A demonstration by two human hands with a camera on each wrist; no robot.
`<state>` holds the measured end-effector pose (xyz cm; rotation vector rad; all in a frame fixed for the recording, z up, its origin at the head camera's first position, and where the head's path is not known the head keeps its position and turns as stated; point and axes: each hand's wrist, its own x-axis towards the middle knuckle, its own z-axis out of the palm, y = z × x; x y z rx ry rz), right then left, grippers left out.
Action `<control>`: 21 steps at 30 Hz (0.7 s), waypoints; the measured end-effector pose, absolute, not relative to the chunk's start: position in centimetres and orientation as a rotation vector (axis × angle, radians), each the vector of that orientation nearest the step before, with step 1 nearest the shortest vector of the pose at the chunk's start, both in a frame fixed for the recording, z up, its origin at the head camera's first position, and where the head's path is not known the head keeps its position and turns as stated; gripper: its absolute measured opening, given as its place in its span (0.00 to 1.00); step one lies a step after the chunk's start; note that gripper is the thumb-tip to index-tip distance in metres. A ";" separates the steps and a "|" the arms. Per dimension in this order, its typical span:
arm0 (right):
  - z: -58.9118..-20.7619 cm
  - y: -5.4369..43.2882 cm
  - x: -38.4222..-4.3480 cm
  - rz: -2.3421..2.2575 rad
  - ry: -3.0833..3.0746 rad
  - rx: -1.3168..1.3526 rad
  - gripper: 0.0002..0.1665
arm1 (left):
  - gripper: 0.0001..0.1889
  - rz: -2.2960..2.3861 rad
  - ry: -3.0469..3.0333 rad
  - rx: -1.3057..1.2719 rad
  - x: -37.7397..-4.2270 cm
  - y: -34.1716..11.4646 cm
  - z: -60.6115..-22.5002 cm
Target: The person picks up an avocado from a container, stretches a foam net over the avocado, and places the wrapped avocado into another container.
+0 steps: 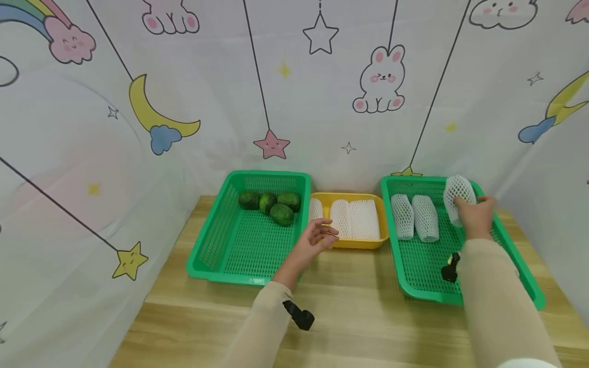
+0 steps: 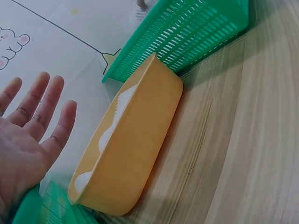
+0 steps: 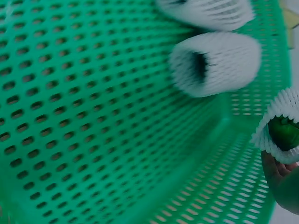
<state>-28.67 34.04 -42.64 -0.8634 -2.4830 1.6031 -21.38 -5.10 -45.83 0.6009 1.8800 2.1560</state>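
My right hand (image 1: 477, 219) grips an avocado in a white foam net sleeve (image 1: 459, 190), above the back of the right green basket (image 1: 425, 271). Dark green skin of the sleeved avocado (image 3: 284, 133) shows at the sleeve's open end in the right wrist view. Two more sleeved pieces, a left one (image 1: 402, 217) and a right one (image 1: 425, 218), lie side by side in that basket. My left hand (image 1: 313, 240), its fingers spread and relaxed, holds nothing. It hovers between the left green basket (image 1: 248, 250) and the yellow bin (image 2: 135, 149).
Several bare avocados (image 1: 281, 214) lie at the back of the left basket. White foam net sleeves (image 1: 363, 220) fill much of the yellow bin between the baskets. All three containers stand on a wooden table (image 1: 345, 306), against a printed cloth backdrop (image 1: 221, 76).
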 end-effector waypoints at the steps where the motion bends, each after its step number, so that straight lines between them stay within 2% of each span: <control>1: -43.5 34.1 -28.1 1.535 -2.524 -0.862 0.45 | 0.22 2.147 1.873 0.607 -21.1 -5.1 -45.7; 6: -46.5 34.6 -26.5 1.228 -2.697 -0.867 0.41 | 0.21 2.112 1.863 0.663 -19.5 -5.1 -44.4; 10: -47.6 34.7 -26.2 1.291 -2.680 -0.911 0.41 | 0.21 2.104 1.885 0.691 -18.9 -5.1 -43.9; 21: -48.0 34.9 -27.3 1.104 -2.909 -0.821 0.45 | 0.19 2.113 1.885 0.724 -19.6 -5.1 -43.9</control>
